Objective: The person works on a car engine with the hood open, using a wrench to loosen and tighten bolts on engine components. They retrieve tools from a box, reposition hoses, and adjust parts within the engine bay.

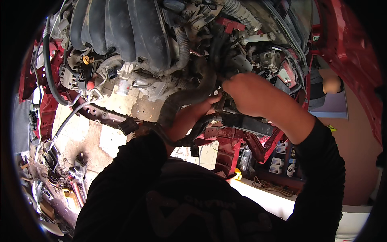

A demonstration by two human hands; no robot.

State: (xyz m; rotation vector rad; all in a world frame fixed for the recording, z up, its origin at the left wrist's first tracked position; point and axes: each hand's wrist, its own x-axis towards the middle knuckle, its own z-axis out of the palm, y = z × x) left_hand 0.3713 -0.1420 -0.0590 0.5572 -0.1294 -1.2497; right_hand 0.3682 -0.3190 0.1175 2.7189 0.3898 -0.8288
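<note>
In the engine bay, my right hand (242,90) is closed beside a thick black hose (173,107), at a dark narrow part whose details I cannot make out. My left hand (207,105) reaches up behind that hose from below, its fingers curled near the same spot, just under my right hand; what it holds is hidden. A black plastic intake manifold (123,30) with ribs sits above, next to corrugated grey hoses (181,46). A dark wiring loom (203,125) runs below my hands, beside a black bar (248,125).
Red body panels (227,159) and a brown crossmember (102,115) frame the bay. Loose parts and tools (72,189) lie on the tiled floor (66,143) at lower left. Another person (318,92) is at the right edge, near a shelf of containers (277,165).
</note>
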